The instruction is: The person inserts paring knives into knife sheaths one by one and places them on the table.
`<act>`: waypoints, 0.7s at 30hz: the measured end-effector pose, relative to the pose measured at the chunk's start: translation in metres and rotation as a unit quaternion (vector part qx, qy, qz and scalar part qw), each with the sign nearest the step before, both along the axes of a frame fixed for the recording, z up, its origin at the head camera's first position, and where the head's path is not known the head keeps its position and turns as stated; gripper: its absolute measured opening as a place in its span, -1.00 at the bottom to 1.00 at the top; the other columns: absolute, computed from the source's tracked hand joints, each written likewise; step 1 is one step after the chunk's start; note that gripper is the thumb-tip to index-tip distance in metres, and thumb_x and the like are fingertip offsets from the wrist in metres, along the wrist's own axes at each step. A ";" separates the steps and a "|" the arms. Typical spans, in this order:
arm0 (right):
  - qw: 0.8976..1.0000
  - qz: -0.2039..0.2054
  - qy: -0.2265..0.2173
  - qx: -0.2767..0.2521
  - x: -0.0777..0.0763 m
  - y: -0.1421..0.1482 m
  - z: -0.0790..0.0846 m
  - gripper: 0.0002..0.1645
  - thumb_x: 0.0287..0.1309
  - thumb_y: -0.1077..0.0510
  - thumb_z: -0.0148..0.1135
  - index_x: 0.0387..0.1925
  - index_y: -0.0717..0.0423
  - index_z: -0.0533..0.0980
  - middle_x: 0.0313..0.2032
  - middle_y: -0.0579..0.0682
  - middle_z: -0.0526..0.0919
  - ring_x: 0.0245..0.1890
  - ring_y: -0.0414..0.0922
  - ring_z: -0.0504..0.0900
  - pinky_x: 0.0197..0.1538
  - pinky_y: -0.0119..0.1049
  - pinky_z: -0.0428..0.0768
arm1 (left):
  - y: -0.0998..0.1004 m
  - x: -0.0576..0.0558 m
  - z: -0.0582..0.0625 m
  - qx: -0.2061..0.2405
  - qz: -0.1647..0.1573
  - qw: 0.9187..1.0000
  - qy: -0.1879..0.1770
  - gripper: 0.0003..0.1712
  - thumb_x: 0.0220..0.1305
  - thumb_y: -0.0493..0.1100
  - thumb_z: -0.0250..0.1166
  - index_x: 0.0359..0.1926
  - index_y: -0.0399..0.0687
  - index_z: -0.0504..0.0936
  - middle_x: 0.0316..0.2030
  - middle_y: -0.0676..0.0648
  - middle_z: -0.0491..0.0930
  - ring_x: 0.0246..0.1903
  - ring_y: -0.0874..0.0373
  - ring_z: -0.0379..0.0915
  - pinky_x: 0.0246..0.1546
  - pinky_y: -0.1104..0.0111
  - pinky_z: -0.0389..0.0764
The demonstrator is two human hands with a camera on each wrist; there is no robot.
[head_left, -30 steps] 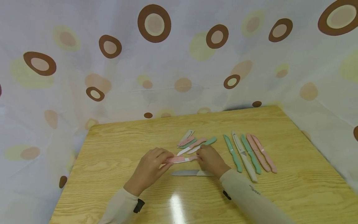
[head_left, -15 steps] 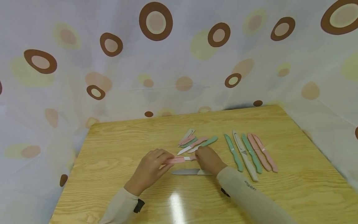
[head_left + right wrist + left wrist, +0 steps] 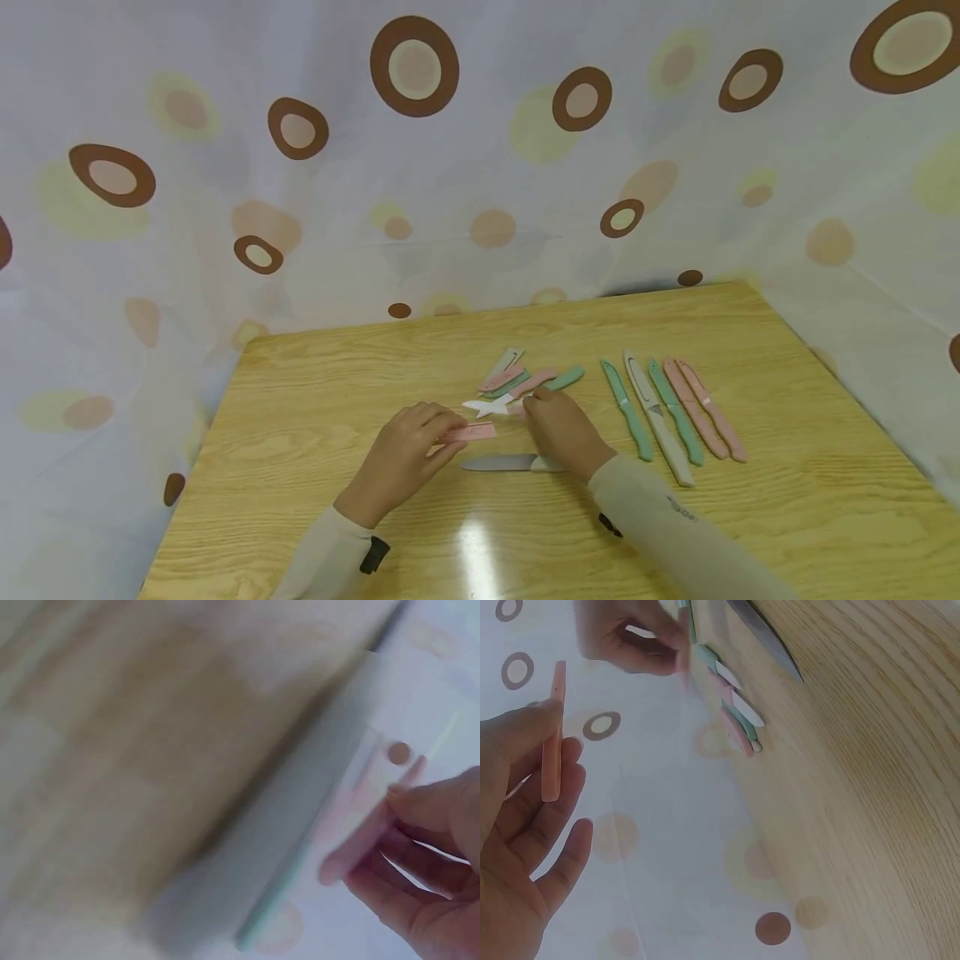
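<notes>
My left hand (image 3: 408,450) pinches a pink knife sheath (image 3: 476,431) between thumb and fingers; the left wrist view shows the sheath (image 3: 553,761) edge-on. My right hand (image 3: 566,429) grips the pink handle (image 3: 352,851) of a small knife. That knife's bare white blade (image 3: 474,405) points left, just above the sheath and apart from it. In the head view it overlaps the blade of a second pink-handled knife (image 3: 536,380). A larger knife (image 3: 498,462) with a grey blade lies below the hands, its pale handle partly hidden by the right hand.
Behind the hands lie a white sheath (image 3: 501,363), a pink sheath (image 3: 498,379), a green sheath (image 3: 512,385) and a green-handled knife (image 3: 566,378). Several sheathed knives stand in a row at right, including a white one (image 3: 667,442). A patterned cloth (image 3: 480,167) borders the wooden table (image 3: 300,392).
Half a second ago the pink sheath covered most of the small knife's blade. Now the blade is out and slightly farther back, while the left hand and sheath have hardly moved.
</notes>
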State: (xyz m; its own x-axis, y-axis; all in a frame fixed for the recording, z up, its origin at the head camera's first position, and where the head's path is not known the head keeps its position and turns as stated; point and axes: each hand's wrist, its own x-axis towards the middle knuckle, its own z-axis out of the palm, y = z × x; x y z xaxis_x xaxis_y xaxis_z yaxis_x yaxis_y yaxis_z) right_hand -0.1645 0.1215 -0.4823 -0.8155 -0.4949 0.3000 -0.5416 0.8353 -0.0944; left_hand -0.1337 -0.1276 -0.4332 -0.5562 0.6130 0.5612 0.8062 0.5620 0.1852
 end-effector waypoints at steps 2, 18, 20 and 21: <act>0.998 -0.002 0.026 -0.056 0.006 0.003 0.011 -0.88 0.13 0.30 0.22 -0.28 0.29 0.57 -0.32 0.07 0.55 -0.39 -0.11 0.56 -0.35 -0.40 0.58 | -0.001 0.000 0.000 0.000 0.002 1.000 -0.001 -0.71 0.00 -0.15 0.42 -0.20 -0.06 0.63 -0.24 0.10 0.58 -0.25 0.26 0.45 -0.28 0.41 0.50; 0.975 0.055 0.134 -0.167 0.060 0.029 0.043 -0.83 0.01 0.34 0.29 -0.29 0.31 0.58 -0.35 0.05 0.55 -0.41 -0.18 0.54 -0.42 -0.46 0.55 | 0.000 -0.001 0.001 0.002 0.007 1.000 0.001 -0.71 0.00 -0.14 0.43 -0.21 -0.05 0.64 -0.24 0.07 0.58 -0.24 0.25 0.45 -0.22 0.39 0.51; 0.976 0.059 0.135 -0.161 0.064 0.031 0.042 -0.85 -0.01 0.34 0.30 -0.32 0.30 0.58 -0.36 0.04 0.54 -0.42 -0.18 0.54 -0.41 -0.46 0.56 | 0.000 -0.001 0.000 0.003 0.005 1.000 0.005 -0.72 0.00 -0.14 0.43 -0.21 -0.06 0.63 -0.24 0.08 0.58 -0.25 0.26 0.45 -0.24 0.40 0.51; 0.977 0.060 0.133 -0.158 0.066 0.033 0.041 -0.85 -0.02 0.34 0.31 -0.33 0.29 0.59 -0.36 0.03 0.54 -0.41 -0.18 0.53 -0.41 -0.46 0.56 | 0.001 -0.002 0.000 0.004 0.004 1.000 0.005 -0.72 0.01 -0.14 0.42 -0.21 -0.06 0.63 -0.24 0.09 0.58 -0.25 0.26 0.45 -0.26 0.41 0.51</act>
